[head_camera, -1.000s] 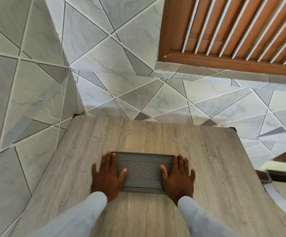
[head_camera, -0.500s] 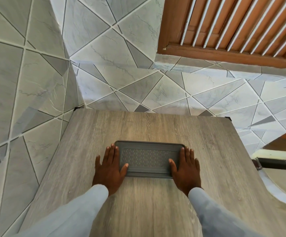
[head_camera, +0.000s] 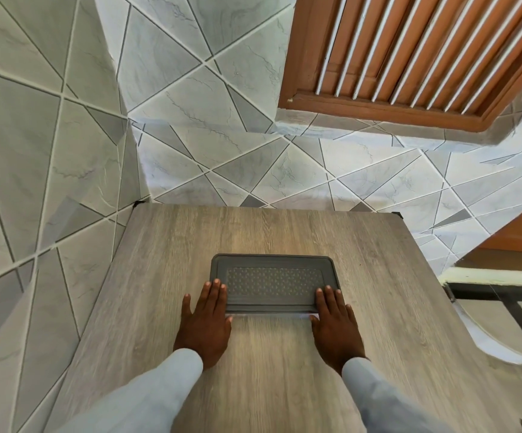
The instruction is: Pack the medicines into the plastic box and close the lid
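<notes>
A plastic box sits in the middle of the wooden table (head_camera: pixel 284 385), covered by its dark grey lid (head_camera: pixel 272 281) with a dotted centre panel. The lid lies flat over the box, so the medicines are hidden from view. My left hand (head_camera: pixel 205 320) lies flat with straight fingers, its fingertips on the lid's near left corner. My right hand (head_camera: pixel 336 323) lies flat the same way, fingertips on the near right corner. Both palms are over the tabletop just in front of the box.
Grey-and-white tiled walls stand close behind and left of the table. A brown louvred window frame (head_camera: pixel 409 110) is up at the right. A black metal frame (head_camera: pixel 503 295) stands to the right of the table.
Both hands have slid back toward me, from lying over the lid's two ends to touching only its near corners with the fingertips. The view has tilted, and the box appears farther from me.
</notes>
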### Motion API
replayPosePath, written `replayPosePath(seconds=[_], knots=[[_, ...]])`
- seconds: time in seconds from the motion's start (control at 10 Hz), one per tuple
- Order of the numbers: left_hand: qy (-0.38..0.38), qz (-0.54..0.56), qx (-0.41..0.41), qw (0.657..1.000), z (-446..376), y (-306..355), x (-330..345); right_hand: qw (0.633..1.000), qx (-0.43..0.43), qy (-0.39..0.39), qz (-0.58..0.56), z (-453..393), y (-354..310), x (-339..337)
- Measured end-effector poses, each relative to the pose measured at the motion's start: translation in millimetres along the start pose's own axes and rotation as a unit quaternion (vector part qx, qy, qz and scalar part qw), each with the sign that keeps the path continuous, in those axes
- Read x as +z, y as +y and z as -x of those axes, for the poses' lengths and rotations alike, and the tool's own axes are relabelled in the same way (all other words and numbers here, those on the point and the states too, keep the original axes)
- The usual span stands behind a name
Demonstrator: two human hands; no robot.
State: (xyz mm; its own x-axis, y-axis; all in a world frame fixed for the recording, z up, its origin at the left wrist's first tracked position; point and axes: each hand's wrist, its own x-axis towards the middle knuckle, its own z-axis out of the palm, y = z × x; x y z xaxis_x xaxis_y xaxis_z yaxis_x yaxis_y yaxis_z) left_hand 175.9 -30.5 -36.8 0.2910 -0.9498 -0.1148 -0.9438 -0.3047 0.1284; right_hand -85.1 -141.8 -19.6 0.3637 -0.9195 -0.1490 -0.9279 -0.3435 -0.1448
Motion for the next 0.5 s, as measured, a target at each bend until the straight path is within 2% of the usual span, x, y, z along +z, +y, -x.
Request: replayPosePath(seconds=[0.2, 0.3, 0.5], knots=[[0.010, -0.007, 0.027, 1.000, 18.0, 4.4, -1.9, 1.000, 0.004, -0.026, -0.007, 23.0, 7.2, -10.5], [-0.012, -0.001, -0.001, 1.000, 26.8, 12.6, -3.6, 0.999, -0.004, -0.038, -0.027, 30.9, 17.9, -17.0], [0.008, -0.023, 0.010, 1.000, 36.1, 58.8, -37.6, 0.997, -0.049, -0.013, -0.059, 42.8, 46.0, -40.2]])
